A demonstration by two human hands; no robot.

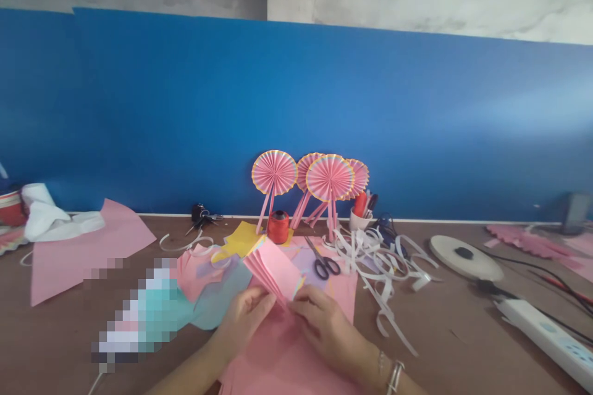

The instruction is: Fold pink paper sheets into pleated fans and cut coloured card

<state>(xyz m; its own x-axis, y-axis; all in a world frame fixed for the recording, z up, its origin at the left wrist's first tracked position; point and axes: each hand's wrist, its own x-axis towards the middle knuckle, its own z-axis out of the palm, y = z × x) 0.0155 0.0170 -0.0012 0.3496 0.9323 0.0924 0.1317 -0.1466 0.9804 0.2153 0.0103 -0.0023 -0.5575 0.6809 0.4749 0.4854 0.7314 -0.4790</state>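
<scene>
Nearest, the left hand [248,316] and the right hand [325,324] pinched the folded paper [278,266] between their fingertips, over pink sheets [296,365]. From this paper, scissors [323,260] lay at two o'clock, a spool [278,231] at twelve, fans [330,179] beyond.

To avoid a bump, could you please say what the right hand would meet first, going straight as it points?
The right hand would first meet the folded pink paper it holds, then probably the left hand; depth is unclear.
</scene>
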